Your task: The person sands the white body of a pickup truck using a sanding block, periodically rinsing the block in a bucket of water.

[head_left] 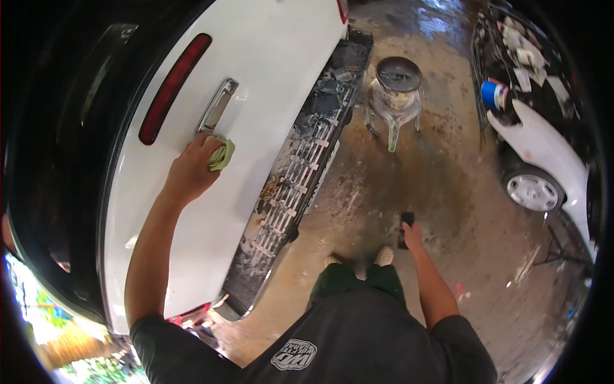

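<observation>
My left hand (192,163) is closed around a crumpled light-green cloth (221,153). It rests against the white rear door (236,173) of a vehicle, just below the chrome door handle (217,105). A long red light (174,89) is set in the panel farther left. Low on my right side, my right hand (414,235) grips a dark, flat, rectangular block (407,224); its exact kind is unclear, and the fingers partly cover it.
A dirty step bumper (294,179) runs along the vehicle. Beyond it, a dark-rimmed bucket (398,75) stands on a small stool (393,131) on the stained floor. At the right are a white car fender (550,134), a wheel (532,191) and a blue-and-white can (494,94).
</observation>
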`<action>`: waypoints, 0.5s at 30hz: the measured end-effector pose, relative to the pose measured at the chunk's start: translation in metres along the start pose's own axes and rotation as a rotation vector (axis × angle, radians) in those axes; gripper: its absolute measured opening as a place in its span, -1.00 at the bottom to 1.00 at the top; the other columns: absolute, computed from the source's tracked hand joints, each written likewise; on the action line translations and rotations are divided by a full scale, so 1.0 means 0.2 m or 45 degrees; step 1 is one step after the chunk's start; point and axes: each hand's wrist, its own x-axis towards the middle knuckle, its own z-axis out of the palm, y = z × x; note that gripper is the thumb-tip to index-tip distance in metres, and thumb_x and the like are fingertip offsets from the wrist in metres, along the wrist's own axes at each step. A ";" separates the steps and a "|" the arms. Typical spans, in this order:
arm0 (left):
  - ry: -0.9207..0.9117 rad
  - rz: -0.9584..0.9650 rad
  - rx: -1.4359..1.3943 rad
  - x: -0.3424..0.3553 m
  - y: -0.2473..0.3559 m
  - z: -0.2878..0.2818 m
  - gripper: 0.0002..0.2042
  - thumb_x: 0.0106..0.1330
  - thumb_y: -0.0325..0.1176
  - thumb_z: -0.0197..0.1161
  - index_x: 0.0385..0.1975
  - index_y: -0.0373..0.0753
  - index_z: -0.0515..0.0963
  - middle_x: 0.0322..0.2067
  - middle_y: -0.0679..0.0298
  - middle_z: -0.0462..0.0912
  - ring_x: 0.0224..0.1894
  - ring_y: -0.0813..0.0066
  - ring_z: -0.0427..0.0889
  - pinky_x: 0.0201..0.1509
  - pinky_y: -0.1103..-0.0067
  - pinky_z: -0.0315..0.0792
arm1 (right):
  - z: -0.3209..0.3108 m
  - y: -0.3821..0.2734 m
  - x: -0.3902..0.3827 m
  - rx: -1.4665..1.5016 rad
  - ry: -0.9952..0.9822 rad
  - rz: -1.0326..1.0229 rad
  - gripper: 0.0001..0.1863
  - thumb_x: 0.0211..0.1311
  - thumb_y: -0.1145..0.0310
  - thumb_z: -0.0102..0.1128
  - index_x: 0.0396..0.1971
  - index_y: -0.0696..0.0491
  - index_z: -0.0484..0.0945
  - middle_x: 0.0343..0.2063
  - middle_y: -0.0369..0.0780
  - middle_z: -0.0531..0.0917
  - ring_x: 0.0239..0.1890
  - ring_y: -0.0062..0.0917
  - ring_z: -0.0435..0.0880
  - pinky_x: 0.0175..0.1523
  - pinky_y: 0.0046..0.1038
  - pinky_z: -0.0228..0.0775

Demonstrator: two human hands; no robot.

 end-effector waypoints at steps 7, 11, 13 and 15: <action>-0.230 0.537 0.660 -0.14 -0.11 -0.18 -0.67 0.08 -0.59 0.33 -0.14 -0.15 0.56 0.11 0.18 0.54 0.16 0.06 0.55 0.17 0.22 0.49 | 1.58 -0.66 -0.72 0.279 -0.432 -0.186 -0.60 0.36 0.11 0.21 -0.16 0.20 0.51 -0.33 -0.02 0.65 -0.29 -0.20 0.66 -0.16 -0.14 0.44; -0.208 0.804 0.774 -0.18 -0.15 -0.24 -0.70 0.03 -0.63 0.31 -0.22 -0.17 0.60 0.09 0.19 0.55 0.23 0.08 0.50 0.27 0.20 0.39 | 1.98 -0.83 -0.85 0.433 -0.277 -0.366 -0.63 0.36 0.14 0.22 -0.12 0.18 0.54 -0.33 -0.05 0.68 -0.23 -0.20 0.69 -0.12 -0.16 0.45; -0.207 0.881 0.792 -0.23 -0.19 -0.27 -0.71 0.02 -0.63 0.31 -0.24 -0.18 0.61 0.10 0.19 0.55 0.23 0.07 0.50 0.27 0.20 0.39 | 2.11 -0.92 -0.86 0.546 -0.222 -0.353 -0.62 0.35 0.14 0.23 -0.12 0.19 0.54 -0.33 -0.03 0.69 -0.22 -0.18 0.69 -0.10 -0.16 0.45; -0.223 0.956 0.811 -0.26 -0.22 -0.30 -0.72 0.00 -0.63 0.31 -0.26 -0.22 0.63 0.12 0.17 0.54 0.24 0.03 0.48 0.28 0.20 0.38 | 2.22 -0.96 -0.82 0.654 -0.160 -0.337 -0.61 0.34 0.13 0.24 -0.12 0.19 0.53 -0.33 -0.01 0.69 -0.20 -0.15 0.70 -0.09 -0.17 0.46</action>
